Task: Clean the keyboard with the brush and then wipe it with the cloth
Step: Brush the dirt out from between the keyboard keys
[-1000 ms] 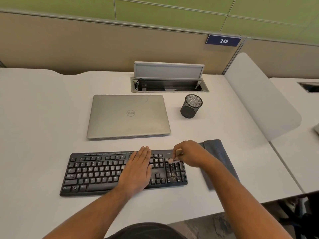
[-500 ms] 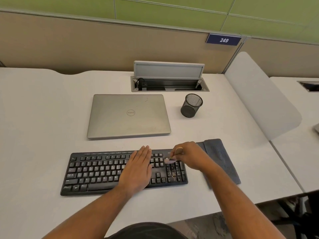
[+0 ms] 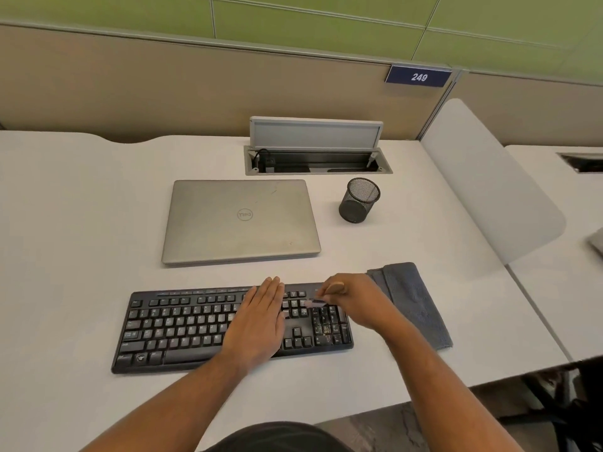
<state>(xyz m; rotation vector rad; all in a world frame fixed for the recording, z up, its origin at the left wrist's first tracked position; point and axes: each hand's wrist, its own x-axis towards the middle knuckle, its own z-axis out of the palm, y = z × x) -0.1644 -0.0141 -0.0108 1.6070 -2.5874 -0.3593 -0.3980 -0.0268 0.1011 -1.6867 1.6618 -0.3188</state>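
I see the keyboard (image 3: 208,327) nearest, its long axis from 9 to 3 o'clock. The left hand (image 3: 257,324) lies flat on its keys, fingers straight and together. The right hand (image 3: 355,303) pinches the brush (image 3: 315,302), bristles pointing to 9 o'clock above the number pad. The folded cloth (image 3: 412,303) lies at 3 o'clock. Farther, a mesh cup (image 3: 359,200); its inside I cannot tell.

Head view looks steeply down onto desk (image 3: 81,223)
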